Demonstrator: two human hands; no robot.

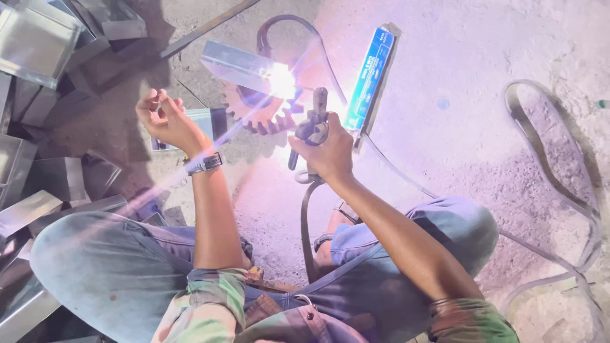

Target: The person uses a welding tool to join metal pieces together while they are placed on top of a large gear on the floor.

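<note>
My right hand [325, 151] grips a welding electrode holder [316, 121] whose tip points up and left at a bright white arc [283, 81]. The arc burns at the end of a shiny metal channel piece [238, 65] that lies over a toothed gear wheel [255, 114] on the concrete floor. My left hand [166, 119] hovers raised to the left of the gear, fingers loosely curled, holding nothing; a watch sits on its wrist. I squat, with both knees in blue jeans at the bottom of the view.
Several shiny metal channel pieces [38, 44] are piled along the left side. A blue-green electrode box [372, 76] lies right of the arc. A welding cable [305, 228] runs from the holder toward me, and a flat hose [553, 178] loops on the right.
</note>
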